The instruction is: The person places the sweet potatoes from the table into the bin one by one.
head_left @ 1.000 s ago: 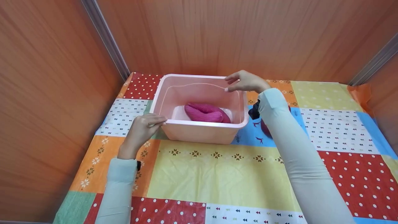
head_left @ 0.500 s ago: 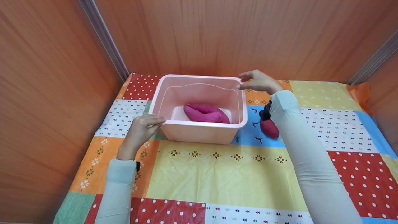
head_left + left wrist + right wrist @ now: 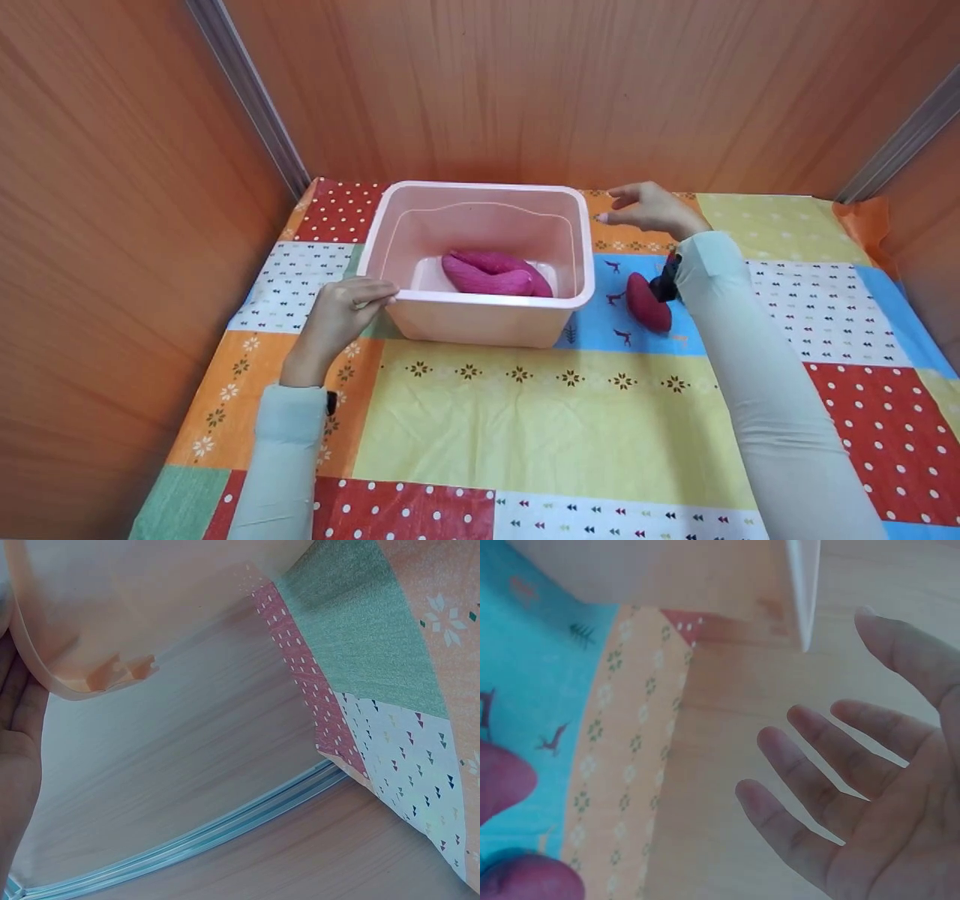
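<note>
Here's the left hand [image 3: 339, 319], gripping the pink bin [image 3: 480, 322] by its near corner, magenta pieces [image 3: 489, 282] lying inside, between the hands. The right hand [image 3: 654, 210] hangs loose and empty, apart from the bin; red pieces [image 3: 645, 302] lie below that wrist. A low sweep could knock them; a left-hand tug might tip the bin.

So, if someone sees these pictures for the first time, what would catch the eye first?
Probably the pale pink rectangular plastic tub at the centre, with elongated magenta shapes lying inside. The multicoloured patchwork-patterned tablecloth beneath it also stands out. Then comes the left hand, gripping the tub's near-left corner.
</note>
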`<state>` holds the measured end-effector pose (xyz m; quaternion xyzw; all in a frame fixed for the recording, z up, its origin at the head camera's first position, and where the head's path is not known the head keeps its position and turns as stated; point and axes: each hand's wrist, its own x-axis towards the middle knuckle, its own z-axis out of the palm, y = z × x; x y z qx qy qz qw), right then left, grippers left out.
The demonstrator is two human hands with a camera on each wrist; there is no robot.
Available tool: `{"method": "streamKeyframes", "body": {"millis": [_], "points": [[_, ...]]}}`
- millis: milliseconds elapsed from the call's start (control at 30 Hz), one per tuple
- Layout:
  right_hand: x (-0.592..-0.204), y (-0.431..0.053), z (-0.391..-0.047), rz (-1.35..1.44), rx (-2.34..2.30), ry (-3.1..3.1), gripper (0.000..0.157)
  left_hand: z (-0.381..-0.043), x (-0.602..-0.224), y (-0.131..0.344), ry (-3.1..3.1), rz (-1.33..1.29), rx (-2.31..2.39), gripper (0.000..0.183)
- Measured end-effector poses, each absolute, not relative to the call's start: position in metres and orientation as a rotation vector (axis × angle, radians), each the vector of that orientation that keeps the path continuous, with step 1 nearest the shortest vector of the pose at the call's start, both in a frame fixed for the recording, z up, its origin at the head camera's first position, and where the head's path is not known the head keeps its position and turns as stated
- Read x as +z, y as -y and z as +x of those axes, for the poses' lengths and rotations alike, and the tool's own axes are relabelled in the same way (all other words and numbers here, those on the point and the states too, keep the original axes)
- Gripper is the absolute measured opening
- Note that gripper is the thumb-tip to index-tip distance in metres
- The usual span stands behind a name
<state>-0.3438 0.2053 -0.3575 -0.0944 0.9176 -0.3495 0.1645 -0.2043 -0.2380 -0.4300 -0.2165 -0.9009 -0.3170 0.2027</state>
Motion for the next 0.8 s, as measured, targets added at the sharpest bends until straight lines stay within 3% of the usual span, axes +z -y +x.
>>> {"method": "streamKeyframes", "body": {"millis": [233, 800], "points": [[-0.369, -0.222, -0.341, -0.214, -0.992, -2.589, 0.083, -0.204, -0.430, 0.240, 2.525, -0.598, -0.888, 0.023], [-0.410, -0.241, -0.335, -0.078, -1.038, -2.463, 0.076, -0.203, -0.430, 0.244, 2.515, -0.602, -0.889, 0.023]]}}
